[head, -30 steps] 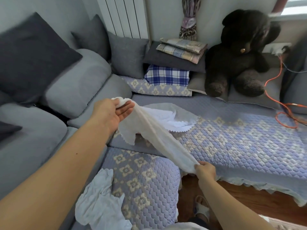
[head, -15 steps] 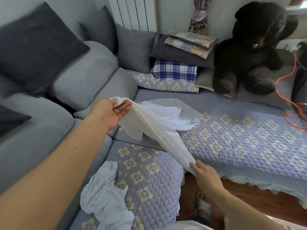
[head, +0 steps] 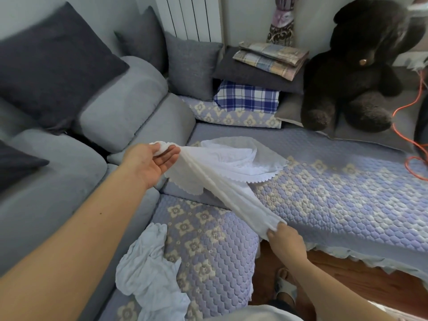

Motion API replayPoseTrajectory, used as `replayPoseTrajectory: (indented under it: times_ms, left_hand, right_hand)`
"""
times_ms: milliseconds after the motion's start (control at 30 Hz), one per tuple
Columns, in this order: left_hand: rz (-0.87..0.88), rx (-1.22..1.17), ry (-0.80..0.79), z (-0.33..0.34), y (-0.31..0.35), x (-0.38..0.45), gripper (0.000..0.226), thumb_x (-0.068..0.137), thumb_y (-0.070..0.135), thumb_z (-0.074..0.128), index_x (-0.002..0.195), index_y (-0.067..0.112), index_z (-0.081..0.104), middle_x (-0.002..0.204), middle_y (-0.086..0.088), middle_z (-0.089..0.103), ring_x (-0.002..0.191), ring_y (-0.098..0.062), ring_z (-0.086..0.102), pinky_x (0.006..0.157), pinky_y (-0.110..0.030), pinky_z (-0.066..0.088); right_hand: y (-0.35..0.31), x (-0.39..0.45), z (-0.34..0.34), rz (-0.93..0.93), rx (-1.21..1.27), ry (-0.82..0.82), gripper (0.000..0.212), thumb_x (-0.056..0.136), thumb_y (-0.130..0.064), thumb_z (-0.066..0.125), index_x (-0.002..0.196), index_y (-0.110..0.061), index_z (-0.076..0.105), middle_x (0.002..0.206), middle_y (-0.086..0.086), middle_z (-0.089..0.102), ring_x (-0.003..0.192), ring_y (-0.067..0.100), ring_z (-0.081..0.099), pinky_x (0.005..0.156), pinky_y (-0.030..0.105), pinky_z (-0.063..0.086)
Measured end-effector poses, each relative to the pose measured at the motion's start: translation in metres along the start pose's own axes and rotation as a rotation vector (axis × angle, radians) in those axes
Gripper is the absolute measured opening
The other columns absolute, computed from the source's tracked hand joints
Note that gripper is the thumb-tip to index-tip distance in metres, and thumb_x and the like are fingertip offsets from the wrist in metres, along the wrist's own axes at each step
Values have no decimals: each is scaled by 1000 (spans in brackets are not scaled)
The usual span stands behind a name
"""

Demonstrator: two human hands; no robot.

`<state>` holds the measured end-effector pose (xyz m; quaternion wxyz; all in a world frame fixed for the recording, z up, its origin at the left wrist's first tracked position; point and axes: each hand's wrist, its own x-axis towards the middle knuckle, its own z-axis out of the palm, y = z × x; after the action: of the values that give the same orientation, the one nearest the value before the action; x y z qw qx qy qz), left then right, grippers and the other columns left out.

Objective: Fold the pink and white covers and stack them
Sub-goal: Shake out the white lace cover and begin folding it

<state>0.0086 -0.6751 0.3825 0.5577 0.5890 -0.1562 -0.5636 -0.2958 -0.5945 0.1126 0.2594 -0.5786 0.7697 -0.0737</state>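
A thin white cover [head: 234, 188] with a scalloped edge is stretched in the air between my two hands, above the quilted sofa seat. My left hand [head: 150, 162] pinches one bunched end at the upper left, palm up. My right hand [head: 283, 237] grips the other end near the seat's front edge. The cover's loose part rests on the seat behind. A second crumpled pale cover [head: 150, 272] lies on the near seat at the lower left. I see no pink cover that I can tell apart.
The grey corner sofa [head: 120, 107] has dark cushions along its back. A stack of folded checked fabrics [head: 252, 98] and a large dark plush bear [head: 361, 66] sit at the far end. An orange cable [head: 414, 147] runs at the right. Wooden floor lies below the seat's edge.
Both hands keep hold of the white cover. My right hand has shifted a little to the right and up, pulling the cover tauter. The view has moved closer to the sofa.
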Motion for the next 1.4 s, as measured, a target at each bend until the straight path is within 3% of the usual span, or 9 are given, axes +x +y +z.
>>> replayPoseTrajectory:
  times_ms: [100, 300, 400, 633, 933, 1067, 1167, 1267, 1400]
  left_hand:
    - [-14, 25, 20, -12, -6, 3, 17, 107, 5, 36, 94, 2, 47, 77, -18, 71, 56, -21, 73, 63, -34, 62]
    - [-68, 122, 13, -34, -27, 3, 15, 106, 7, 38, 109, -1, 50, 67, -15, 73, 59, -22, 74, 54, -31, 62]
    - [-114, 187, 12, -56, -43, -4, 15, 106, 6, 38, 111, 0, 51, 70, -16, 74, 59, -23, 74, 50, -29, 60]
    - [-202, 127, 123, -100, -78, -2, 17, 106, 5, 36, 98, 3, 52, 65, -15, 73, 53, -22, 72, 48, -30, 60]
    - [-313, 33, 169, -156, -141, -17, 18, 104, 3, 40, 100, -3, 56, 68, -18, 73, 56, -23, 73, 48, -30, 60]
    - [-329, 23, 158, -162, -146, -17, 17, 103, 2, 41, 103, -5, 57, 76, -21, 73, 59, -25, 74, 50, -31, 61]
    - [-346, 32, 132, -161, -148, -19, 18, 103, 3, 41, 105, -4, 58, 76, -19, 74, 62, -24, 74, 57, -31, 62]
    - [-334, 63, 118, -159, -149, -21, 19, 103, 3, 42, 109, -5, 59, 77, -19, 75, 62, -24, 74, 55, -31, 62]
    - [-304, 136, 172, -169, -152, -18, 21, 103, 5, 43, 119, -4, 54, 75, -20, 73, 58, -23, 73, 48, -30, 59]
  right_hand:
    - [11, 8, -3, 173, 163, 2, 28, 93, -37, 48, 86, -12, 60, 81, 2, 58, 85, 30, 61, 67, 34, 45]
    - [18, 28, -26, 716, 695, 202, 33, 96, -22, 52, 110, 5, 65, 92, 19, 63, 76, 33, 57, 59, 33, 42]
    - [23, 35, -51, 662, 531, 283, 27, 98, -12, 51, 111, 6, 67, 107, 26, 65, 92, 38, 61, 69, 33, 43]
    - [30, 46, -65, 172, 101, 411, 13, 94, -7, 55, 83, -6, 49, 85, 9, 51, 72, 29, 49, 64, 39, 42]
    - [35, 41, -61, 585, 682, 195, 17, 91, -13, 62, 105, -14, 70, 98, 12, 67, 82, 29, 62, 70, 39, 58]
    - [51, 43, -57, 721, 1029, 32, 29, 93, 6, 58, 113, -10, 71, 112, 15, 64, 91, 30, 64, 70, 38, 61]
    - [53, 39, -58, 658, 698, 191, 25, 94, -3, 59, 113, -10, 73, 96, 14, 67, 85, 32, 64, 81, 43, 60]
    - [45, 32, -60, 578, 405, 292, 20, 91, -3, 60, 108, -6, 69, 101, 19, 66, 87, 35, 60, 71, 36, 50]
    - [38, 24, -62, 325, 273, 308, 10, 91, -2, 48, 84, -10, 50, 78, 8, 54, 67, 23, 49, 58, 33, 36]
